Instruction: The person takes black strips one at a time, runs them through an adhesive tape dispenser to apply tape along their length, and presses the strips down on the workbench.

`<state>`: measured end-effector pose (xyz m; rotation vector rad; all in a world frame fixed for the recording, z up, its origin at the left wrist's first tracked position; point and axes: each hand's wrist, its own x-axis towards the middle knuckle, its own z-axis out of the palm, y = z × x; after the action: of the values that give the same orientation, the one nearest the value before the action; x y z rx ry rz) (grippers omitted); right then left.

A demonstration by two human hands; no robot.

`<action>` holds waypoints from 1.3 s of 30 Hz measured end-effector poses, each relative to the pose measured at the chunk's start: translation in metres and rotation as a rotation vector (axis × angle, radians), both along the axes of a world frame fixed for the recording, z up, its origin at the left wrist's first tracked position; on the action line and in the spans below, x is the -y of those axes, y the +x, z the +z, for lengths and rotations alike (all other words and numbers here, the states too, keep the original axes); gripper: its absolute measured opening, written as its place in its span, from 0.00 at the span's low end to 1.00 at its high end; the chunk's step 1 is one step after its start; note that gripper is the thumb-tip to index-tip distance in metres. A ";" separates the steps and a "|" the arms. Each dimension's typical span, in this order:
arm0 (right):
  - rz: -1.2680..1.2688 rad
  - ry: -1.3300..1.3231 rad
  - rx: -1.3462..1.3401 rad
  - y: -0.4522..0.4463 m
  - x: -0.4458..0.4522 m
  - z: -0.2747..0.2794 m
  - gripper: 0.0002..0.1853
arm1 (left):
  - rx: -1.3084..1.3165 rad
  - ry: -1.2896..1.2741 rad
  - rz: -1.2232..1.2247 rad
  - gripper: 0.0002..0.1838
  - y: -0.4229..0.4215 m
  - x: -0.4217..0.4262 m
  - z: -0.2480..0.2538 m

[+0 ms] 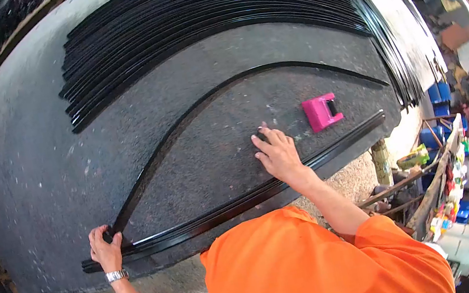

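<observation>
My left hand [106, 249], with a metal-banded watch on the wrist, is closed on the near end of a long, thin black strip [202, 103]. The strip bows away across the dark table and ends at the right. My right hand [278, 154] rests on the tabletop inside that curve, fingers bent around a small dark piece [261, 135] that they mostly hide. To its right sits a pink holder [318, 114] with a black part in it. Several straight black strips [210, 221] lie along the table's near edge, beneath my right forearm.
A wide bundle of black strips [204, 7] covers the far side of the dark table [46, 180]. More long strips [382, 39] run along the right end. Beyond are a wooden frame [436, 186] and blue containers [440, 101].
</observation>
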<state>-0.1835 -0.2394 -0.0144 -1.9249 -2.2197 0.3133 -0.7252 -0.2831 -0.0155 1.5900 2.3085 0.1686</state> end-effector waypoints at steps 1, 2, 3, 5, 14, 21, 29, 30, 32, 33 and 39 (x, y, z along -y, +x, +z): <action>-0.002 -0.001 -0.013 0.003 0.004 -0.001 0.25 | -0.081 -0.106 -0.018 0.24 0.010 -0.007 0.014; 0.010 -0.010 -0.004 0.008 0.009 0.001 0.25 | -0.123 -0.101 -0.092 0.32 0.001 -0.007 0.005; 0.014 -0.018 0.008 0.015 0.014 0.004 0.25 | -0.119 -0.081 -0.101 0.35 0.010 -0.013 0.011; -0.040 0.046 -0.010 0.038 0.025 0.013 0.26 | -0.097 -0.030 -0.141 0.41 0.045 -0.039 0.030; -0.518 0.096 0.331 0.317 0.012 0.067 0.38 | -0.099 0.002 -0.333 0.45 0.174 -0.116 0.024; -0.399 0.023 0.456 0.446 -0.057 0.061 0.45 | -0.206 -0.112 -0.340 0.30 0.232 -0.160 0.022; -0.240 -0.095 0.462 0.475 -0.104 0.037 0.38 | -0.252 -0.145 -0.303 0.22 0.240 -0.181 0.012; -0.240 -0.111 0.455 0.477 -0.106 0.036 0.37 | -0.260 -0.146 -0.312 0.22 0.240 -0.181 0.009; -0.236 -0.101 0.458 0.477 -0.109 0.035 0.36 | -0.272 -0.145 -0.331 0.21 0.238 -0.182 0.002; -0.235 -0.118 0.453 0.478 -0.110 0.034 0.36 | -0.276 -0.144 -0.341 0.20 0.238 -0.182 0.001; -0.225 -0.116 0.419 0.485 -0.124 0.036 0.34 | -0.321 -0.105 -0.330 0.12 0.243 -0.188 0.003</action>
<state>0.3019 -0.1159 0.0218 -2.4680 -2.2243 0.0011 -0.4819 -0.0955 -0.0128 2.0328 2.1844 -0.3028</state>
